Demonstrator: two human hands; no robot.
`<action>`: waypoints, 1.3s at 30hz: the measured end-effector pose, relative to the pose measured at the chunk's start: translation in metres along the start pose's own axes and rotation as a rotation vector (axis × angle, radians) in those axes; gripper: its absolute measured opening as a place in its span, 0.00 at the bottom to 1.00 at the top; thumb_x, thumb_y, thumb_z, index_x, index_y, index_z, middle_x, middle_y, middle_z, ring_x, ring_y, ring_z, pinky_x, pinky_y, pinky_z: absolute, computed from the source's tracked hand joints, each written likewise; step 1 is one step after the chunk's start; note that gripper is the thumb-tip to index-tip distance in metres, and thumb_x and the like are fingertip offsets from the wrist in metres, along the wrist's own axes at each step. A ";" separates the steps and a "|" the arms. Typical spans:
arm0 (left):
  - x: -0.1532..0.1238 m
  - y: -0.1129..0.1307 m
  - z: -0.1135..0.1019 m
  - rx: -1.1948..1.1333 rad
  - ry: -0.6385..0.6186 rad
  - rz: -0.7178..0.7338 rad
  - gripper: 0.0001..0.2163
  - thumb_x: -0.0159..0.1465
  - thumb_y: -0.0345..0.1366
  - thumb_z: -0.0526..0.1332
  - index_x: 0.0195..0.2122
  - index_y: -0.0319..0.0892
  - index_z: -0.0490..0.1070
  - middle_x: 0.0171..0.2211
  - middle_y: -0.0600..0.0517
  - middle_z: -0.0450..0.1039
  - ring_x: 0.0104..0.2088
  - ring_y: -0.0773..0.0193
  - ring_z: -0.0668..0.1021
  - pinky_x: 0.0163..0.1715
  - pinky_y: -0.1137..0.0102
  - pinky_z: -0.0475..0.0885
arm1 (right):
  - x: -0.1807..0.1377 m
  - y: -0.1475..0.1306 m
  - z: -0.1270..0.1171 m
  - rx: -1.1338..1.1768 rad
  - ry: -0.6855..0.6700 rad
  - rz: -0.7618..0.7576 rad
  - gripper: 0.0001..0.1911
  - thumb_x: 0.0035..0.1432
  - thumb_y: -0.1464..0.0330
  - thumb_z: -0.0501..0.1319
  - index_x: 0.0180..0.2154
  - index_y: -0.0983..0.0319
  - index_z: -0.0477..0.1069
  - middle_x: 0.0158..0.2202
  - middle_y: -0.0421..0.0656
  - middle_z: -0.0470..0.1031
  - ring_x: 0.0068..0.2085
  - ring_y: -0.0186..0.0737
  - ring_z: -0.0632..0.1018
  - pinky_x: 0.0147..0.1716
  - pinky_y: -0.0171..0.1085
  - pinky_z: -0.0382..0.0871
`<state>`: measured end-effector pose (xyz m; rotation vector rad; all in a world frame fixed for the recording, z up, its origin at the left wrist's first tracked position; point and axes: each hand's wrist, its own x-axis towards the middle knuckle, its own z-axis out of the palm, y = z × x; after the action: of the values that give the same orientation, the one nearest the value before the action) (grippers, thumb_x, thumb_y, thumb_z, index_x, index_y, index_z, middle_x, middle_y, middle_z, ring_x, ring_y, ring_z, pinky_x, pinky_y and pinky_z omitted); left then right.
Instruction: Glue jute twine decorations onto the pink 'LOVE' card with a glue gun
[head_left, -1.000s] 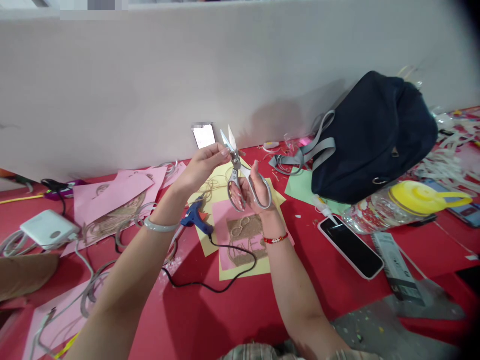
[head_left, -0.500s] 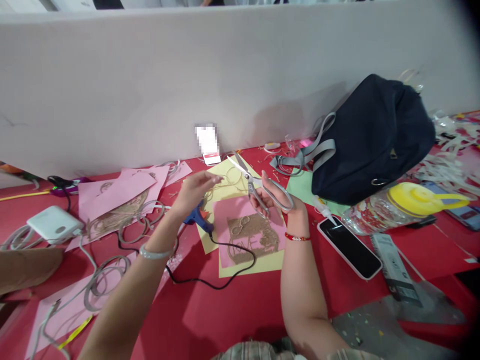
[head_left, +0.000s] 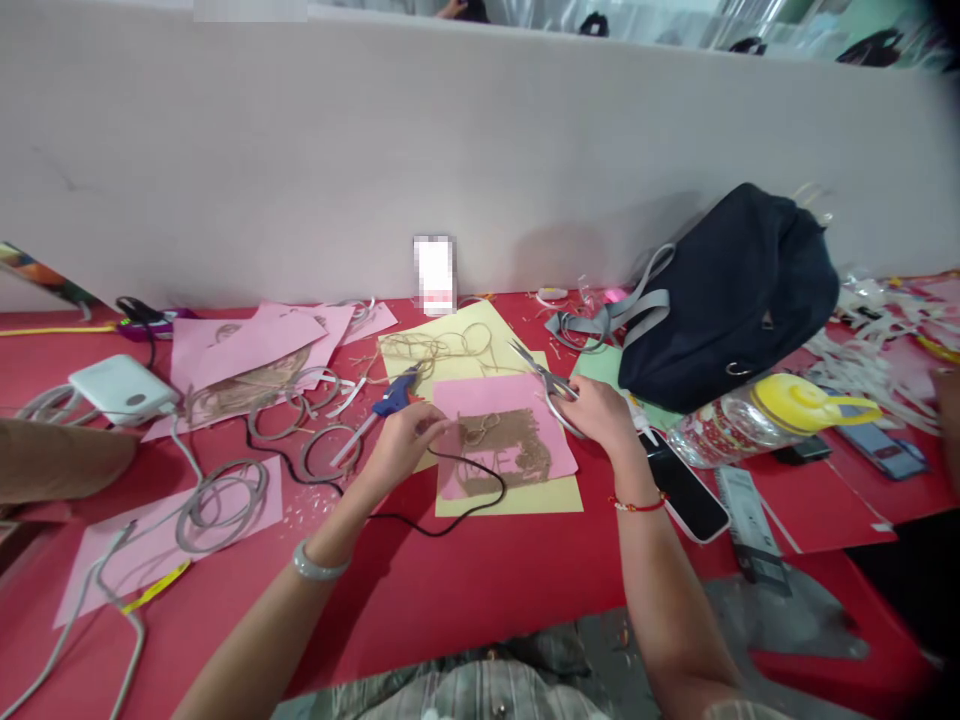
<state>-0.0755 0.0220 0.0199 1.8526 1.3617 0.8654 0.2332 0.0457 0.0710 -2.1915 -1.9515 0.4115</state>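
My right hand [head_left: 606,412] is closed around the handles of metal scissors [head_left: 551,378], whose blades point up and left over the pink sheet's right edge. My left hand [head_left: 411,442] is by the left edge of that pink sheet [head_left: 501,395], thumb and fingers drawn together; whatever they pinch is hidden. Brown twine work [head_left: 517,465] covers part of the sheet, with a small loop of twine [head_left: 480,430] on top. Under the sheet lies yellow paper [head_left: 525,500]. Just beyond my left hand rests a blue glue gun [head_left: 394,395] with a black cord.
Loose twine [head_left: 450,345] lies on yellow paper behind. To the left are pink sheets [head_left: 247,345], a white power bank [head_left: 124,388] and coiled cable [head_left: 221,505]. A dark backpack [head_left: 727,300], a yellow-lidded bottle [head_left: 750,425] and a phone [head_left: 694,495] stand or lie right.
My right hand has moved right with the scissors, turning from palm up to palm down. My left hand has come down toward the pink sheet's left edge. The view has shifted slightly.
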 end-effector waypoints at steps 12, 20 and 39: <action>0.053 0.020 0.020 0.079 -0.544 0.249 0.07 0.60 0.29 0.64 0.32 0.44 0.83 0.34 0.49 0.83 0.35 0.60 0.81 0.39 0.70 0.71 | -0.019 0.040 0.037 -0.085 0.093 0.045 0.18 0.64 0.60 0.66 0.48 0.69 0.76 0.47 0.58 0.82 0.50 0.54 0.82 0.46 0.40 0.70; 0.082 0.043 0.017 0.078 -0.664 0.276 0.10 0.52 0.23 0.65 0.28 0.45 0.83 0.29 0.51 0.81 0.28 0.62 0.77 0.33 0.70 0.69 | -0.031 0.043 0.039 -0.016 0.169 -0.033 0.15 0.64 0.65 0.64 0.49 0.67 0.76 0.50 0.59 0.79 0.52 0.57 0.79 0.53 0.47 0.71; -0.093 0.085 -0.091 -0.048 0.509 -0.018 0.02 0.68 0.39 0.63 0.37 0.55 0.73 0.28 0.58 0.73 0.30 0.60 0.74 0.33 0.64 0.70 | -0.011 -0.178 0.109 0.243 -0.167 -0.519 0.20 0.66 0.64 0.65 0.53 0.71 0.71 0.54 0.62 0.75 0.50 0.54 0.80 0.49 0.46 0.74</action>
<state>-0.1277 -0.0749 0.1290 1.6410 1.6319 1.4133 0.0296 0.0513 0.0246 -1.4737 -2.3092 0.7125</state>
